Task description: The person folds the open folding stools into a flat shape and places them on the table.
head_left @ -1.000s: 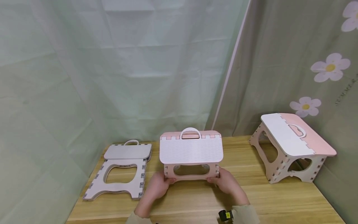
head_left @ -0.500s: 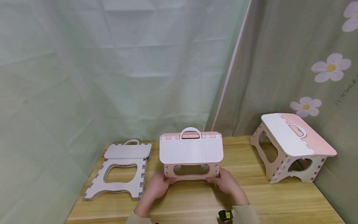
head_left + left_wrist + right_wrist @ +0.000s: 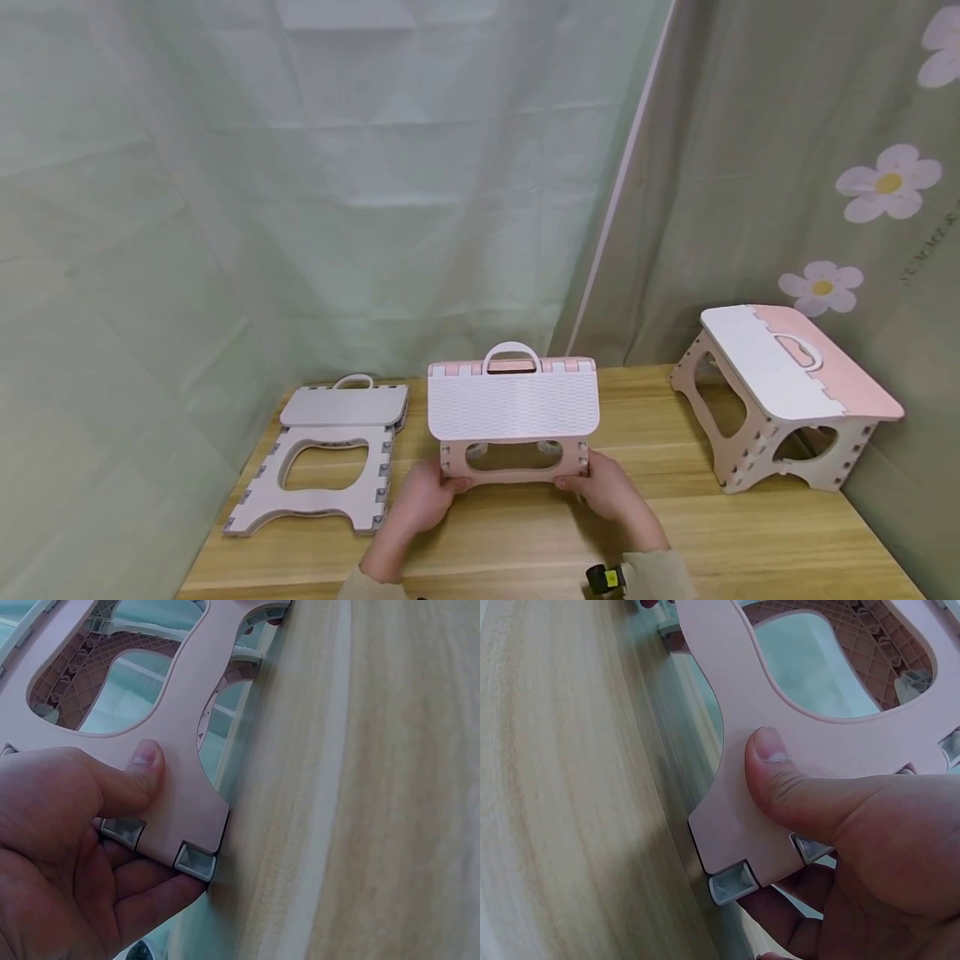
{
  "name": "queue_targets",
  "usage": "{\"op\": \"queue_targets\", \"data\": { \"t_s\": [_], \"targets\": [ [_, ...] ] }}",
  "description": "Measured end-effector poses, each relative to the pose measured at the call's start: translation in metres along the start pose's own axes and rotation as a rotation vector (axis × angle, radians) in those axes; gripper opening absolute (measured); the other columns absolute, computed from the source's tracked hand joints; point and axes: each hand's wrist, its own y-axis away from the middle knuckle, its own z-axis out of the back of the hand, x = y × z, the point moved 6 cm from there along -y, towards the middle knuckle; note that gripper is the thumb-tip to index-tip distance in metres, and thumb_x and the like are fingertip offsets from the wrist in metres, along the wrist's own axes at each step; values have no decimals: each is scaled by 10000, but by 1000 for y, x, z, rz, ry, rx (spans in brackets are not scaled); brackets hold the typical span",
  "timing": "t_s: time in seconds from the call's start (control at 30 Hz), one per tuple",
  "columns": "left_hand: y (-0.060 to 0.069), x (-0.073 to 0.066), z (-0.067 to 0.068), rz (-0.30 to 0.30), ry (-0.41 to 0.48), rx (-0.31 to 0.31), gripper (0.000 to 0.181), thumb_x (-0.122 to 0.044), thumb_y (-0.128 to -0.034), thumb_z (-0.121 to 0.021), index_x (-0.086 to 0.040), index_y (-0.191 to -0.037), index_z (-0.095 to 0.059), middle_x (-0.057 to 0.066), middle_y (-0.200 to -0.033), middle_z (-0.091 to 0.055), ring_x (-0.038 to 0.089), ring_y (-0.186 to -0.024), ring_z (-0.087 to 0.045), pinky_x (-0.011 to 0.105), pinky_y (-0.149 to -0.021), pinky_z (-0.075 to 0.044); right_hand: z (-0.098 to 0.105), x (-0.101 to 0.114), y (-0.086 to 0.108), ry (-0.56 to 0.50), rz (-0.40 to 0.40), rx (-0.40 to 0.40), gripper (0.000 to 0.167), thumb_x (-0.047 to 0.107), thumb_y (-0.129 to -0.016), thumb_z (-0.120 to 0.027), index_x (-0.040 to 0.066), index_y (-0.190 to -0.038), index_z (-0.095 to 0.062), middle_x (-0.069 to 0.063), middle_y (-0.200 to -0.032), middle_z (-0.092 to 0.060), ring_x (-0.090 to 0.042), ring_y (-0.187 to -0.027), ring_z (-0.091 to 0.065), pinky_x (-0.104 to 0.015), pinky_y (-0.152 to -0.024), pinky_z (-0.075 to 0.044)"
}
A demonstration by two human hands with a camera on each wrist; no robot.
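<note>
A pink and white folding stool (image 3: 513, 406) stands in the middle of the table, its top bent at the hinge line, white half towards me and the arched handle up. Its front leg panel (image 3: 187, 784) is pink with a wide cut-out. My left hand (image 3: 426, 497) grips the lower left corner of that panel, thumb on the front face and fingers behind the edge. At the lower right corner my right hand (image 3: 606, 486) holds the panel in the same way. In the right wrist view, the thumb (image 3: 780, 780) presses flat on the pink plastic.
To the left, a white folding stool (image 3: 345, 407) lies folded flat. At the right stands an unfolded pink and white stool (image 3: 795, 362). Curtains (image 3: 420, 183) hang behind the wooden table (image 3: 517, 542) and along its sides.
The pink rear half of the middle stool's top has tilted down slightly, so a thinner strip of it shows. Both hands have kept their places.
</note>
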Motion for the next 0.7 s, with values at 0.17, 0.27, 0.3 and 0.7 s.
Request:
{"op": "queue_targets", "data": {
  "t_s": [0.17,0.27,0.3,0.7],
  "targets": [
    [-1,2,0,10,11,5,234,-289,-954,-814,-77,-964,-714,4,-837,-677,144,-732,-575,389,-683,-515,0,0,0,-7,3,3,260,258,-934,-845,147,-1142,-734,-48,-1150,-749,-222,-1019,-649,-571,-972,-510],
    [-1,5,0,15,15,9,251,-298,-952,-816,-71,-974,-713,11,-849,-685,146,-740,-579,394,-691,-519,0,0,0,-18,3,8,253,253,-933,-846,146,-1134,-735,-40,-1143,-747,-214,-1015,-643,-572,-981,-505],
    [-1,5,0,14,16,10,257,-301,-952,-817,-67,-978,-713,15,-851,-688,148,-741,-581,397,-691,-520,0,0,0,-23,2,9,252,249,-932,-846,146,-1133,-735,-36,-1138,-746,-210,-1009,-639,-568,-979,-505],
    [-5,12,0,59,137,-19,435,-231,-900,-880,7,-1192,-662,85,-1029,-730,199,-907,-647,453,-842,-564,0,0,1,-43,0,11,326,283,-918,-860,158,-1190,-731,-49,-1189,-752,-248,-1092,-659,-593,-1012,-490]
  ]
}}
